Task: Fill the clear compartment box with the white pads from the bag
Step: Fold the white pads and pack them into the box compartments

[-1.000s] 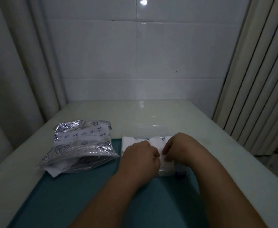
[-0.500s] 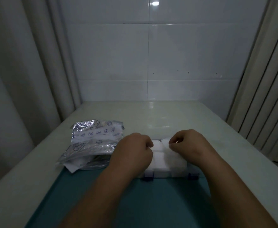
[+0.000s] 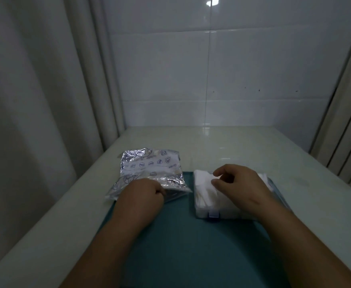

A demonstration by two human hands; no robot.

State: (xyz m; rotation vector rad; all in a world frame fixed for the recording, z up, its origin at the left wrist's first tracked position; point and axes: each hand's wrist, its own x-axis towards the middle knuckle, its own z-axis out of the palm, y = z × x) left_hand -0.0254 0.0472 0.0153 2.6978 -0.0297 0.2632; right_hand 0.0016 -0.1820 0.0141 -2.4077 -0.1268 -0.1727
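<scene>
Fingertips of the left hand (image 3: 142, 197) are hidden at the bag (image 3: 149, 167). The right hand (image 3: 243, 188) covers half the clear box (image 3: 202, 213).

Clear compartment box (image 3: 230, 215): lay flat, packed to its rim with white pads (image 3: 203, 189). Foil bag (image 3: 149, 166): printed, crinkled, lay flat just left of the box.

Left hand (image 3: 142, 195) is curling against the silver foil bag (image 3: 149, 166) — right hand (image 3: 242, 188) is hovering over white pads (image 3: 203, 189) in the clear plastic box (image 3: 228, 214).
</scene>
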